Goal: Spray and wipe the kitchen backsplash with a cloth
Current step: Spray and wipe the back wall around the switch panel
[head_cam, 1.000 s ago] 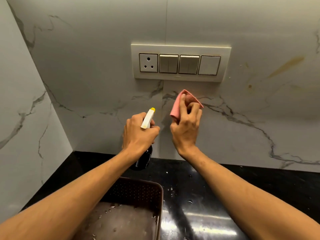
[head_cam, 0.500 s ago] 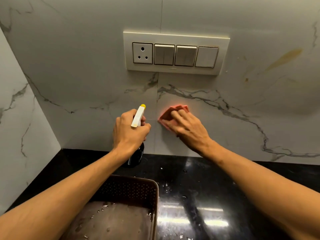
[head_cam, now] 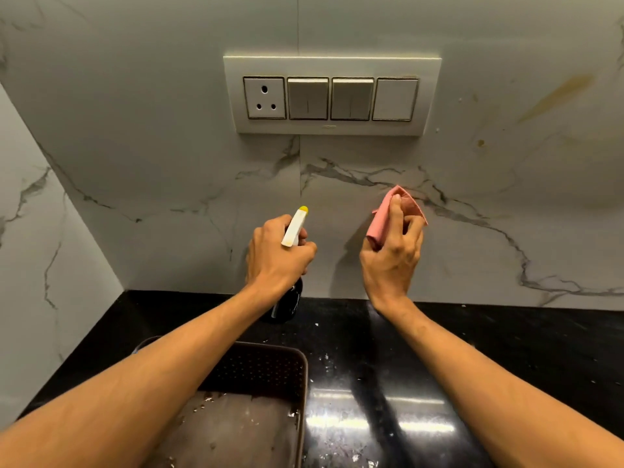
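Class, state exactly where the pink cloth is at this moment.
In the head view, the pink cloth is bunched in the right hand, below the switch panel and right of the spray bottle.

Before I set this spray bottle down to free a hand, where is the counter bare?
The black stone counter is bare right of the brown perforated plastic tray, up to the marble backsplash. The left corner, behind that tray, is cramped.

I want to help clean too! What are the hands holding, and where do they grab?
The left hand grips the spray bottle around its neck, under the white nozzle. The right hand pinches the folded pink cloth near its lower end.
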